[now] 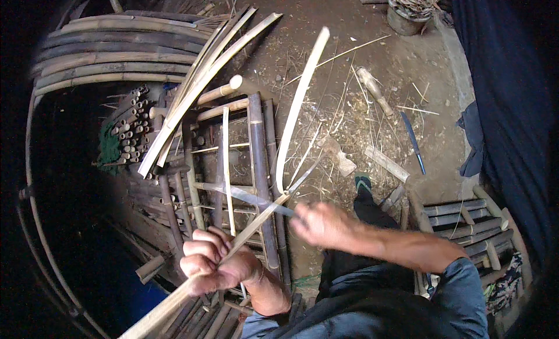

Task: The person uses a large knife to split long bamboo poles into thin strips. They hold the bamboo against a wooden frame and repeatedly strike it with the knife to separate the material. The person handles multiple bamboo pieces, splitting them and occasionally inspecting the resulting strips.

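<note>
My left hand (212, 263) is closed around a long pale bamboo strip (256, 223), which slants from the lower left up toward the middle. In my right hand (320, 223) is a knife, its long blade (241, 194) smeared by motion and pointing left across the strip. The fist hides the handle. Just beyond the blade the strip is split. One peeled length (303, 94) curls up and away, while a thinner, darker part (307, 175) continues toward the upper right.
A bamboo frame (255, 135) stands ahead, with split bamboo lengths (204, 83) leaning beside it. Bamboo poles (116, 56) are stacked at the left. A second knife (413, 142), a wooden mallet-like piece (375, 91) and shavings lie on the floor. At the right is a bamboo seat (466, 219).
</note>
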The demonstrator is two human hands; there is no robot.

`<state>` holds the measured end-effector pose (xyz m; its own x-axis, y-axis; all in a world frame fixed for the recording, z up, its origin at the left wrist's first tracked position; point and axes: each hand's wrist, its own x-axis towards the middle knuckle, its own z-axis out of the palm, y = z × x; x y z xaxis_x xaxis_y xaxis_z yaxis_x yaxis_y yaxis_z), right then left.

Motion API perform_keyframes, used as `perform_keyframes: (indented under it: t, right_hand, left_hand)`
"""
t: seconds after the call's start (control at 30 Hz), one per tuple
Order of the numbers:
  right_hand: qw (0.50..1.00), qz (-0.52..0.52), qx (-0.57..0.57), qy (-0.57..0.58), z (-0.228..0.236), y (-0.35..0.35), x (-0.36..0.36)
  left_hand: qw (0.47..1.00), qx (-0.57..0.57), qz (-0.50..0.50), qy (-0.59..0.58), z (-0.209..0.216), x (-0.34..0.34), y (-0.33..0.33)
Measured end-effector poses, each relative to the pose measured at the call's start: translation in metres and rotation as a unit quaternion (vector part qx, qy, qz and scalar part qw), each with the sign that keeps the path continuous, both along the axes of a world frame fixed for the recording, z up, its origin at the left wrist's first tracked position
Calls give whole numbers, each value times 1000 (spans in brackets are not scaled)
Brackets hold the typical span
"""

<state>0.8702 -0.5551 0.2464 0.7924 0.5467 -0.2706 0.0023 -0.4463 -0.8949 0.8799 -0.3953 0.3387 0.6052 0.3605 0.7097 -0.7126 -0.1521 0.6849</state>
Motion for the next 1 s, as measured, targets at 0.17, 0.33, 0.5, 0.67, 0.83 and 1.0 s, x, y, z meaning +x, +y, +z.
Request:
perform_keyframes:
  t: [0.17, 0.33, 0.5, 0.67, 0.83, 1.0]
  right_hand:
    - [987, 38, -148, -41, -100, -10, -1]
    - [990, 15, -135, -49, -128, -12, 14]
    - [992, 16, -111, -57, -166, -8, 25]
    - [991, -22, -97, -94, -247, 0, 37]
    - [951, 110, -287, 35, -459, -57, 4]
    - [891, -60, -422, 155, -475, -154, -63]
  left_hand:
    - [1000, -16, 21, -14, 1, 5, -11]
    - [1000, -11, -14, -9, -24, 28, -4]
    - [994, 32, -13, 108, -148, 39, 2]
    - [997, 17, -15, 78, -154, 61, 21]
    - [986, 24, -106, 126, -146, 61, 27]
    - [983, 93, 99, 124, -183, 32, 23]
